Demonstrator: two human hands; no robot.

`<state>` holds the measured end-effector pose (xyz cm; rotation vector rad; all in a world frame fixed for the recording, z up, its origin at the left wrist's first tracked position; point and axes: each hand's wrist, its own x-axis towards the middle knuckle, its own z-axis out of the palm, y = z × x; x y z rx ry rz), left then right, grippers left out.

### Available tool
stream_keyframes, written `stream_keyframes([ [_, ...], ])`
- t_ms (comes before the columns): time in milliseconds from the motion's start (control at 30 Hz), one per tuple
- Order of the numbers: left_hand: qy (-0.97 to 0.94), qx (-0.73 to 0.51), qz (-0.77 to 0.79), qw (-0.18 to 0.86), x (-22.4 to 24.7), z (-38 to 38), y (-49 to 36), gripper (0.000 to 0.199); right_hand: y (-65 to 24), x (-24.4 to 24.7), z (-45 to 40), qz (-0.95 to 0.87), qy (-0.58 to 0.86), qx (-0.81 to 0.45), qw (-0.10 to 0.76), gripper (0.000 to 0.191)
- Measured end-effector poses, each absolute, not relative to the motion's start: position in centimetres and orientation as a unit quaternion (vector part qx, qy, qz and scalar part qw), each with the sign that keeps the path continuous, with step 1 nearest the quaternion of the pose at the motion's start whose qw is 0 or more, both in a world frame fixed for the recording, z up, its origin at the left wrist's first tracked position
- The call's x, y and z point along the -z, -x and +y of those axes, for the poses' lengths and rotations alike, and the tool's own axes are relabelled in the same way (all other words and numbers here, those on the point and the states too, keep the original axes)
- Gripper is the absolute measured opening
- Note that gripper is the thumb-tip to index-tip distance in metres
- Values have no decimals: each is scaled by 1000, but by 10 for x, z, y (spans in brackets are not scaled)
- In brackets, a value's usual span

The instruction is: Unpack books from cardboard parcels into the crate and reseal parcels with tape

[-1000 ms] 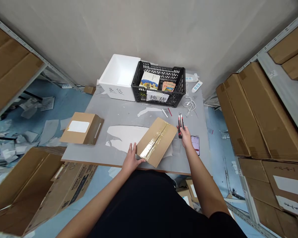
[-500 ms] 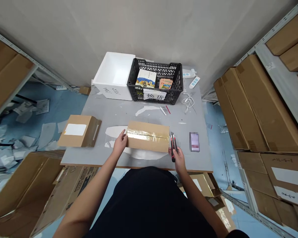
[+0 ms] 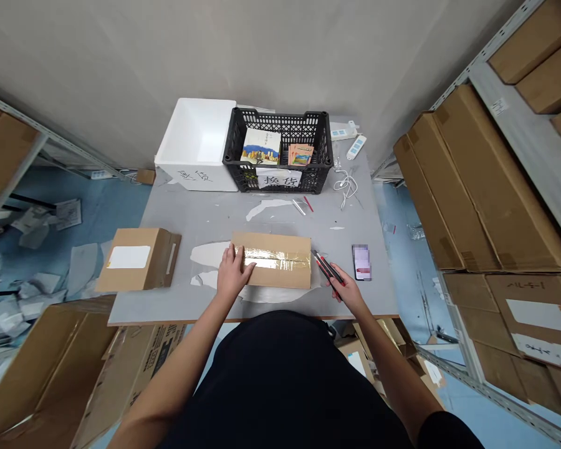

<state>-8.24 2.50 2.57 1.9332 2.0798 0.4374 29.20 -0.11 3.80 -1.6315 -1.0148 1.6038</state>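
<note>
A flat cardboard box (image 3: 285, 278) with a strip of shiny clear tape along its top lies on the grey table (image 3: 177, 215) in front of me. My left hand (image 3: 232, 271) rests on the box's left end, fingers spread over its top and edge. In my right hand (image 3: 346, 290) is a black and red utility knife (image 3: 330, 269), its tip pointing at the box's right end. Whether the tip touches the box I cannot tell. Pale peeled patches of the table surface show around the box.
Behind stand a white foam box (image 3: 194, 134) and a black crate (image 3: 278, 168) holding books. To the left sits another carton (image 3: 135, 274); to the right lies a phone (image 3: 362, 262). A white cable (image 3: 346, 184) and power strips (image 3: 356, 147) are at the back right. Stacked cartons (image 3: 467, 181) fill the right shelf.
My left hand has shifted from gripping the box's left side to lying over its top. My right hand has moved away from the box's right end and tilted the knife toward it.
</note>
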Motion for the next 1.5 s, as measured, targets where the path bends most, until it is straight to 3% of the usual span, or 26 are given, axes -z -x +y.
stream_keyframes([
  [267,-665,-145,720,132,-26,23,79,66,-291,-61,1,-472,669,-535,209,60],
  [433,-647,-110,743,132,-29,20,75,66,-289,-79,5,-475,683,-529,169,58],
  [700,-701,-108,695,119,-33,21,63,72,-290,-95,17,-473,682,-534,163,58],
  [800,-784,-97,590,167,-33,21,55,71,-287,-100,17,-482,687,-523,151,58],
  [933,-829,-89,505,225,-33,22,51,85,-282,-105,16,-489,691,-515,131,58],
  [1500,-814,-91,529,222,-27,22,49,97,-281,-111,10,-506,677,-517,131,60],
])
